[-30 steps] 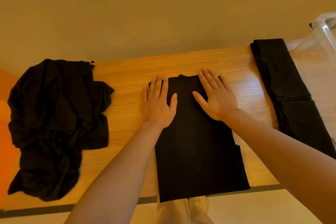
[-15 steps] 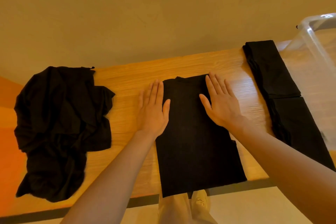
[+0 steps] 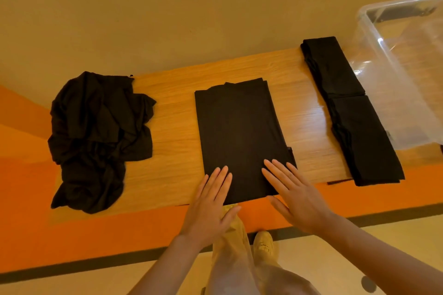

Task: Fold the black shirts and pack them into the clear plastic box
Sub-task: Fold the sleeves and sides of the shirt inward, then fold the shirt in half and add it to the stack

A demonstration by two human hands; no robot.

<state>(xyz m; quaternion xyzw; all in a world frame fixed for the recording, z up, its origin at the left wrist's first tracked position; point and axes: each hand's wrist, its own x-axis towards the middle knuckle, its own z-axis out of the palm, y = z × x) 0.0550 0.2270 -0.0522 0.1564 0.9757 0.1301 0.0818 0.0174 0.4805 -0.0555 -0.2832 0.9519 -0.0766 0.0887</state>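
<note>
Wooden table (image 3: 172, 108) against plain wall (image 3: 167, 7)

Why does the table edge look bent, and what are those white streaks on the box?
Head view: the wide-angle lens bows the table edge; warm light tints everything orange; white glare streaks the clear plastic box; black shirts lose fold detail, notably the crumpled pile.

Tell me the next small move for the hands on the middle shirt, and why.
Probably pinch the near hem and fold it away, halving the strip. Both the left hand and right hand lie flat at the near end of the middle shirt, which is longer than the folded shirts beside it.
</note>
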